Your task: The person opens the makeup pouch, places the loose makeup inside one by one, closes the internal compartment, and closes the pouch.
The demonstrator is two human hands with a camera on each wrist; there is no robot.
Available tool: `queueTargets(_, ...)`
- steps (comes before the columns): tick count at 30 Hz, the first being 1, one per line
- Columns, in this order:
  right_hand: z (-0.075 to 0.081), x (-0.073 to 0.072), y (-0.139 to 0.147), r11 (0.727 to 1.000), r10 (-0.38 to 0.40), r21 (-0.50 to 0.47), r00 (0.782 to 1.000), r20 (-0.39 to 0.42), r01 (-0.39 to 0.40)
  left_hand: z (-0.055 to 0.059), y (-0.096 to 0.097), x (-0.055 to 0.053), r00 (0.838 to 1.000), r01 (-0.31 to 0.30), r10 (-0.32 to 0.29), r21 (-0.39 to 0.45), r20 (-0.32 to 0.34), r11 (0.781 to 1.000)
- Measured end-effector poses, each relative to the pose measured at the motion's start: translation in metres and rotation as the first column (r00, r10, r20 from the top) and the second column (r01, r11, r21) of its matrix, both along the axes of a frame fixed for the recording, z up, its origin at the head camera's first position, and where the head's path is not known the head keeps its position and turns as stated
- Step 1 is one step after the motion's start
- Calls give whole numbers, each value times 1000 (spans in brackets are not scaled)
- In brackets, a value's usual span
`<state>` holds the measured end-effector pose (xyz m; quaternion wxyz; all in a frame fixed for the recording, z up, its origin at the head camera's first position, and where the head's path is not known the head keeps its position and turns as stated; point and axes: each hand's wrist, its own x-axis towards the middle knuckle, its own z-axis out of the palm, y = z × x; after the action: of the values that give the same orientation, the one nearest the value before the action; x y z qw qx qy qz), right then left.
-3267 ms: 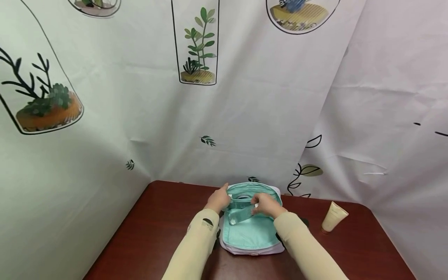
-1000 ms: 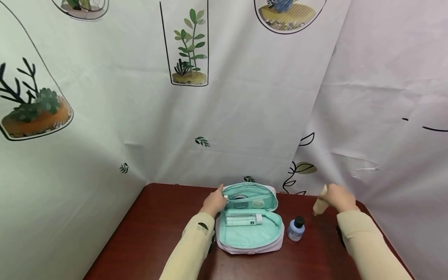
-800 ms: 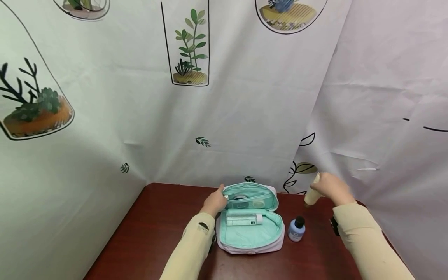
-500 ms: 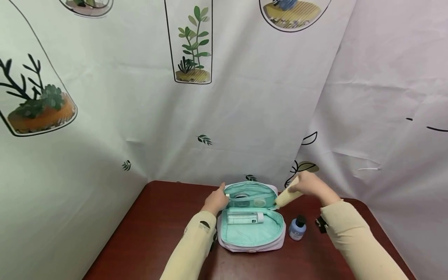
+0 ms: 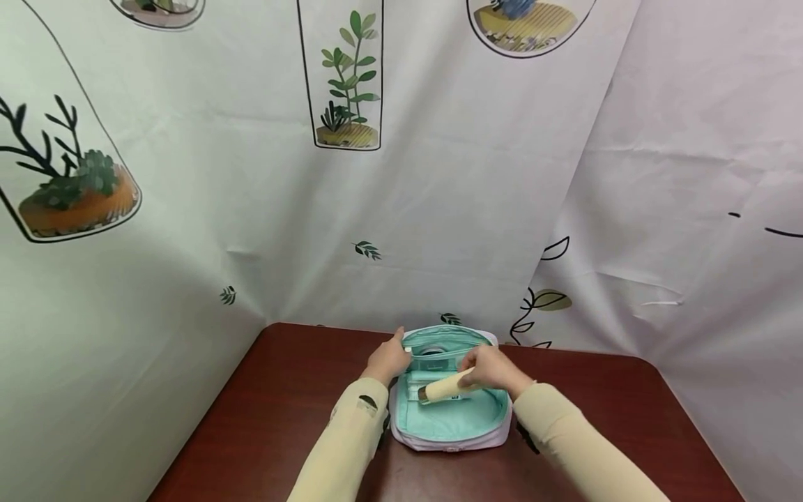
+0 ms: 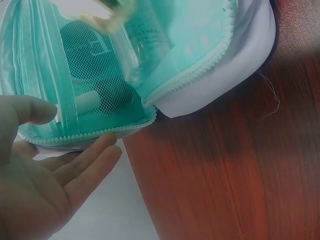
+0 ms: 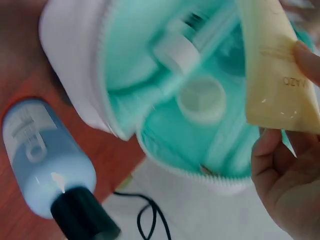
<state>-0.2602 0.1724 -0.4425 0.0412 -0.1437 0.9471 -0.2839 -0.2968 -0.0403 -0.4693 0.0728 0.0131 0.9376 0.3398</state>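
An open pouch (image 5: 452,440) with a teal lining lies on the dark red table (image 5: 282,404). My left hand (image 5: 390,359) pinches the left edge of its raised lid, thumb inside and fingers behind it (image 6: 75,127). In my right hand (image 5: 491,368) I hold a cream tube (image 5: 442,387), slanted over the pouch's main compartment with its cap toward the left. The right wrist view shows that tube (image 7: 275,70) just above the opening. A clear bottle with a white cap (image 7: 177,50) lies inside. A small round jar (image 7: 202,100) sits in the lid's mesh pocket.
A pale blue bottle with a black cap (image 7: 45,155) stands on the table right of the pouch (image 7: 75,60); my right arm hides it in the head view. A thin black cable (image 7: 150,220) lies near it. Printed curtains close off the back and both sides.
My right hand left the clear bottle in the pouch, lifted the cream tube from the table's right side and carried it left, over the pouch. My left hand has stayed on the lid.
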Motion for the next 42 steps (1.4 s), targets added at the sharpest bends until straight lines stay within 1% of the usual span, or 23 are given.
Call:
queueTargets(3,-15,3,-10,997,76,26,995,-58,-75,0,-1,0,1000,2,-2,-1,-5,1000)
queueTargets(6,-24,7,-18,987,146,87,982,-118,-136,0,-1,0,1000,3,-3,-1,-2,1000)
queueTargets(8,-30,9,-22,977,177,145,972,-154,-155,1,-1,1,1000,6,-6,0,4,1000)
queueTargets(10,-34,10,-23,962,199,221,964,-177,-158,2,-1,1,1000,5,-5,3,8,1000)
queueTargets(12,-37,10,-24,949,207,276,961,-183,-151,2,0,2,1000,5,-5,-1,2,1000)
queueTargets(15,-39,9,-24,929,216,337,964,-157,-153,2,1,3,1000,8,-8,-13,-13,1000)
queueTargets(18,-40,7,-24,920,219,356,969,-118,-164,1,2,2,1000,10,-10,-18,-29,1000)
queueTargets(21,-40,5,-25,913,220,372,970,-100,-169,0,2,2,1000,7,-7,-10,-27,1000)
queueTargets(25,-41,2,-24,911,236,368,966,-100,-185,0,1,1,1000,7,-7,-2,-22,1000)
queueTargets(27,-39,2,-22,917,236,350,967,-94,-190,0,-1,2,1000,9,-9,5,-16,1000)
queueTargets(30,-33,0,-13,932,196,328,975,-104,-152,0,-1,4,1000,22,-22,18,-13,1000)
queueTargets(32,-24,-2,-2,941,143,322,985,-94,-106,0,-1,4,1000,27,-27,23,-10,999)
queueTargets(34,-14,-7,13,942,80,331,993,-85,-48,1,-1,4,999,30,-30,19,-19,999)
queueTargets(36,-5,-10,31,938,6,347,999,-40,8,1,-1,2,999,28,-27,10,-25,1000)
queueTargets(38,1,-9,52,934,-54,354,998,23,43,-1,-2,-1,999,22,-22,4,-27,1000)
queueTargets(41,4,-3,80,936,-116,346,986,121,68,-4,-1,-3,1000,19,-19,10,-24,1000)
queueTargets(42,2,0,88,939,-120,337,982,149,64,-5,-1,-3,1000,21,-21,14,-21,1000)
